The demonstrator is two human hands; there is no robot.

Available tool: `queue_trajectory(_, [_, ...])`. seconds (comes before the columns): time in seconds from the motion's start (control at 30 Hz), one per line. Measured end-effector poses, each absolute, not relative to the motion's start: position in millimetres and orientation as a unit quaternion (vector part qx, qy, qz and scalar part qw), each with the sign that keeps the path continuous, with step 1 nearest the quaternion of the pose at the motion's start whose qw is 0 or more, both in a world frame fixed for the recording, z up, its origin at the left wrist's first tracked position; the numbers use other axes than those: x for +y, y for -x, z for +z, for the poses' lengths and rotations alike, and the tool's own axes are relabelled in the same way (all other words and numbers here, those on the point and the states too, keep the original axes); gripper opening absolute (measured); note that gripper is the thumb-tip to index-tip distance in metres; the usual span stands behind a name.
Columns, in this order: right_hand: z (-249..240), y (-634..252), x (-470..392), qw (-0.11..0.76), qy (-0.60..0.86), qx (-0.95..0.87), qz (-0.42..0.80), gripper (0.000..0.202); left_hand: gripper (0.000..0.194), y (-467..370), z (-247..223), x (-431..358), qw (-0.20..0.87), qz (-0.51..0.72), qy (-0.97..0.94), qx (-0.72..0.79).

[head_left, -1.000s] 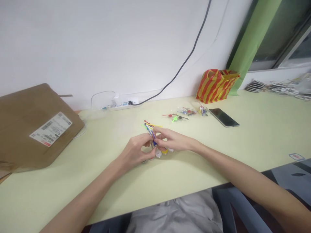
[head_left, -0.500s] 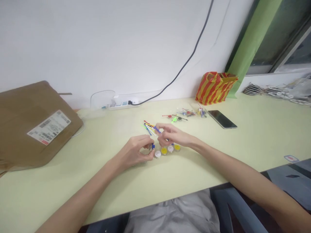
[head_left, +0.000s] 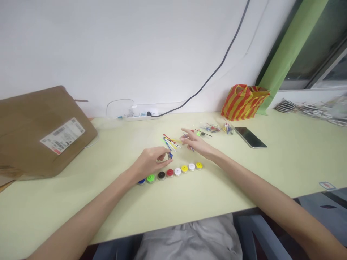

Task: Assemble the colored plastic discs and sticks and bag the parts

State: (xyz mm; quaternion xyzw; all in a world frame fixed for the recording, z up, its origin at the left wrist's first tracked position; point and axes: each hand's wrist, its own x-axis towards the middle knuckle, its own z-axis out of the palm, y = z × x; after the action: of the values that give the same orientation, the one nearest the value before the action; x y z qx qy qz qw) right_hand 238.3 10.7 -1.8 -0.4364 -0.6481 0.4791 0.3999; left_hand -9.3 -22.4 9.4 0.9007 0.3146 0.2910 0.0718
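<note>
Between the thumb and fingertips of my left hand (head_left: 151, 160) is a small blue-topped disc (head_left: 170, 155) with a clear base, held above the table. My right hand (head_left: 199, 145) is farther right and back, with a thin blue plastic arrow (head_left: 192, 148) between its fingers. Just left of those fingers lies a loose pile of coloured arrows (head_left: 170, 142). In front of both hands runs a row of small discs with clear bases, among them a green disc (head_left: 151, 178), a black disc (head_left: 161, 175), a red disc (head_left: 170, 172) and a yellow disc (head_left: 199, 165). My left wrist partly covers a blue disc (head_left: 141, 182).
Behind my right hand are assembled spinners (head_left: 202, 134) and small bags of parts (head_left: 213, 128). A phone (head_left: 251, 137) lies to the right, before a striped bag (head_left: 244, 103). At left stands a brown package (head_left: 35, 133); a power strip (head_left: 141, 116) sits by the wall.
My right hand has moved away from my left, back and to the right, with the blue arrow. My left hand has lifted slightly with its disc, uncovering more of the row.
</note>
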Motion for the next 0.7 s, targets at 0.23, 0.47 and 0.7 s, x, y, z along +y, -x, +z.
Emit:
queue_trajectory(0.23, [3,-236,7,0.385,0.375,-0.724,0.433,0.073,0.027,10,6,-20,0.085,0.290,-0.895,0.327])
queue_trajectory(0.47, [-10,-243,12,0.380,0.452,-0.788,0.177,0.057,0.028,12,6,-19,0.066,0.295,-0.892,0.336])
queue_trajectory(0.7, [-18,-247,25,0.230,0.558,-0.796,0.036,0.034,0.030,12,5,-19,0.062,0.297,-0.892,0.334])
